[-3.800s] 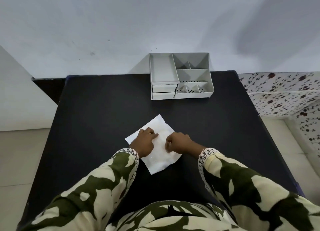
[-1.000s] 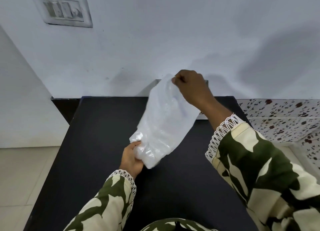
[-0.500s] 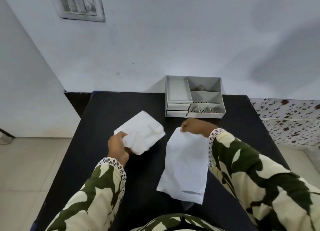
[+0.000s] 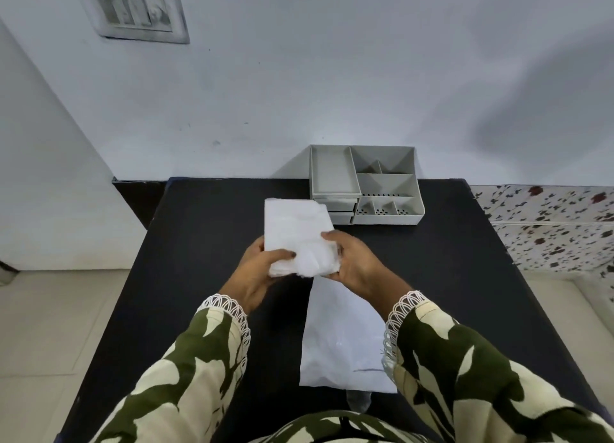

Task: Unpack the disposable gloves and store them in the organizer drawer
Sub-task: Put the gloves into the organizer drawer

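Head view: since half a second ago, the right hand has been brought off the emptied bag onto the glove stack, which was held by the left hand alone; the stack, white, folded and crinkled, is now gripped at its near end by both hands, raised above the black table; the flat bag is left lying below the wrists; the grey organizer is seen at the far edge, both drawers closed.
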